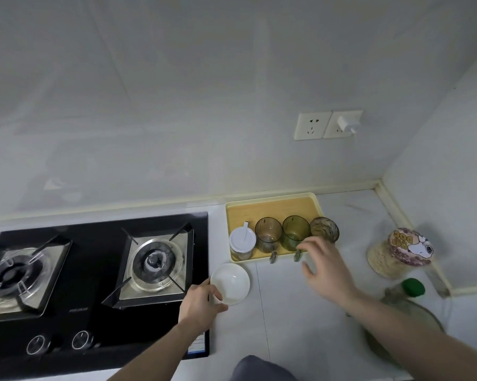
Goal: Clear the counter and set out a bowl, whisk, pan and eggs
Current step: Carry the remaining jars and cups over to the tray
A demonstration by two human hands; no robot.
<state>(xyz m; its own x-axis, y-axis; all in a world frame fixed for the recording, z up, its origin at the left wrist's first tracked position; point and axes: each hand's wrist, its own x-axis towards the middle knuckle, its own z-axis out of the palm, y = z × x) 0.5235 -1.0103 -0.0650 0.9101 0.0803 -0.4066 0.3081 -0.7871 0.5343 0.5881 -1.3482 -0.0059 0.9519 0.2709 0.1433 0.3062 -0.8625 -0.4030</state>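
Observation:
A small white bowl [231,282] sits on the pale counter just right of the stove. My left hand [201,305] grips its near-left rim, thumb on the edge. My right hand [324,266] hovers with spread, relaxed fingers at the front right corner of the yellow tray [270,206], close to the handle of a green glass mug [295,232]; it holds nothing. No whisk, pan or eggs are in view.
The tray also carries a white-lidded jar [242,243], a brownish glass mug [268,234] and a patterned glass [324,229]. A black two-burner gas stove [94,270] lies left. At the right stand a cartoon-lidded jar [402,251], a green-capped bottle [407,291] and a glass lid [413,320].

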